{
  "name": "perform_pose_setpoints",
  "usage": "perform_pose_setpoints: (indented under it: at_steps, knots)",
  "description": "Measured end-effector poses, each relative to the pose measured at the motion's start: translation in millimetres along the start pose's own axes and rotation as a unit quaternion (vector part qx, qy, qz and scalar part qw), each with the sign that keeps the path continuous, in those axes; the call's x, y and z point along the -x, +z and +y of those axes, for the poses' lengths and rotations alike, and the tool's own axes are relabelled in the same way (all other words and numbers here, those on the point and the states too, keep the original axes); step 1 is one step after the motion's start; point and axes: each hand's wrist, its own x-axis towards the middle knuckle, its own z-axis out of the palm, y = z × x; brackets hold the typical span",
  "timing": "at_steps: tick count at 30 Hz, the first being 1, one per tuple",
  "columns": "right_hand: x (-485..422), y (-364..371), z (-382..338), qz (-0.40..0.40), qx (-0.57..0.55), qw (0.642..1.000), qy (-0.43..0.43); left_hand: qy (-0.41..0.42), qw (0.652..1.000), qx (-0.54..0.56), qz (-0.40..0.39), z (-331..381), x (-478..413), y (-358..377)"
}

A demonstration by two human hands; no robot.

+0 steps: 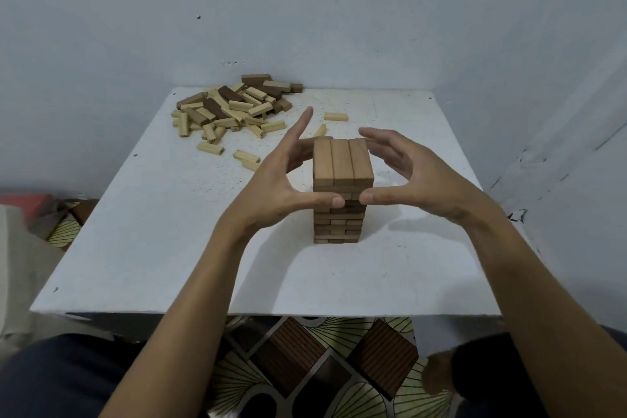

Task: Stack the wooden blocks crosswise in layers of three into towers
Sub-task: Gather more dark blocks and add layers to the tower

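Observation:
A tower of wooden blocks stands in the middle of the white table, several crosswise layers high, its top layer three blocks side by side. My left hand frames the tower's left side with straight fingers, the thumb touching the front face. My right hand mirrors it on the right, thumb tip against the front, fingers arched past the far top corner. Neither hand holds a block.
A heap of loose light and dark blocks lies at the table's far left. A few stray blocks lie between heap and tower. Walls close in behind and to the right. A patterned floor mat shows below the near edge.

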Motion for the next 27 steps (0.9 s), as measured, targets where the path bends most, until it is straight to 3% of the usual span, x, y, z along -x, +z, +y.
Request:
perform_pose_setpoints:
  at_steps: [6, 27]
  knots:
    - [-6.9, 1.1, -4.9, -0.039, -0.047, 0.998, -0.018, 0.009, 1.0, 0.005, 0.002, -5.0, -5.0, -4.2]
    - [-10.9, 7.0, 1.5, -0.009, -0.067, 0.998, -0.006, 0.037, 0.999, 0.02, 0.004, -4.9, -6.7, -2.2]
